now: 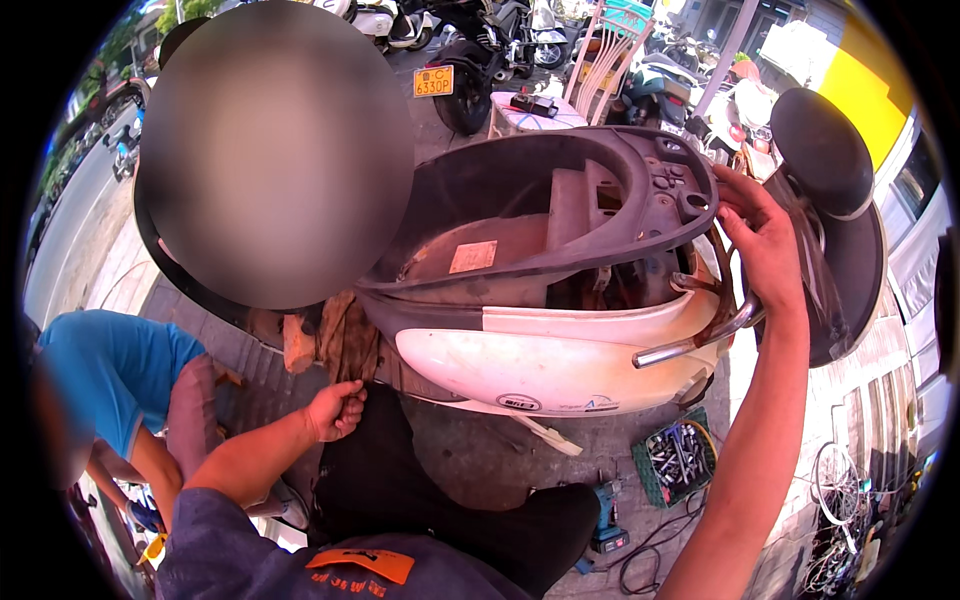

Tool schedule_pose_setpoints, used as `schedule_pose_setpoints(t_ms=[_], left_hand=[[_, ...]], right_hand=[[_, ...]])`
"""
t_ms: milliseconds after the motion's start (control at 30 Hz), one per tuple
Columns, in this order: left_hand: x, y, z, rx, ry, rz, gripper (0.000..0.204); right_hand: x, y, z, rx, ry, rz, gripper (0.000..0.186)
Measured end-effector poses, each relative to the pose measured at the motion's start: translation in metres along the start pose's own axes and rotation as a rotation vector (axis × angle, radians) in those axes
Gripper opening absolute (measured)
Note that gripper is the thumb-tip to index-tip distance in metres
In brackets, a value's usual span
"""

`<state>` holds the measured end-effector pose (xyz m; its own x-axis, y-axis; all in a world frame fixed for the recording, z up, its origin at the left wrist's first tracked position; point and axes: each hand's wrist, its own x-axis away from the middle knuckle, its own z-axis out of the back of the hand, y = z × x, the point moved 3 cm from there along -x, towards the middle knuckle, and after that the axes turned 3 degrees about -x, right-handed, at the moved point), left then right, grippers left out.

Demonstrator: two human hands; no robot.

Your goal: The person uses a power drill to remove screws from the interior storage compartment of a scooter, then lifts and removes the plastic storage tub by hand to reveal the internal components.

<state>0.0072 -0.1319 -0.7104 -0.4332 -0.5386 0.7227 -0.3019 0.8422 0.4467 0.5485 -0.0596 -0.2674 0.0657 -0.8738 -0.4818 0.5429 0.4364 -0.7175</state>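
Clock positions are taken from the centre of the view, twelve at the top. The scooter body [560,365], pale with a discoloured side panel, spans from centre to three o'clock. Its dark storage tub [590,265] sits above the panel at one o'clock, with a gap between them showing the interior at three. The right hand [765,235], between two and three, has its fingers bent against the tub's rear rim; whether they grip or merely rest cannot be determined. In this inspector's judgement, contact at that end serves to steady the tub. The left hand [338,410], at eight, is loosely clenched just beside a brown cloth [350,335], with no object visible inside; it probably only keeps the person balanced. A black padded backrest [820,150] stands at two, beyond the right hand. On the ground, a green basket [648,480] of metal fittings lies between four and five, and a blue power drill [607,525] at five, near the person's knee, presumably placed for easy reach. A co-worker in a blue top [120,360] is at nine, well apart from the tub.
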Motion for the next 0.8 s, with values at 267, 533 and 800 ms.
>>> schedule_pose_setpoints(t_ms=[267,533,800], left_hand=[[0.002,0.000,-0.001,0.003,-0.005,-0.005,0.032],[0.003,0.001,-0.002,0.015,-0.015,-0.006,0.032],[0.003,0.004,-0.001,0.035,-0.031,0.005,0.032]], right_hand=[[0.002,-0.001,-0.002,-0.076,-0.006,-0.013,0.043],[-0.001,0.010,0.002,-0.046,0.014,0.017,0.026],[-0.002,0.012,0.003,0.000,0.020,-0.019,0.016]])
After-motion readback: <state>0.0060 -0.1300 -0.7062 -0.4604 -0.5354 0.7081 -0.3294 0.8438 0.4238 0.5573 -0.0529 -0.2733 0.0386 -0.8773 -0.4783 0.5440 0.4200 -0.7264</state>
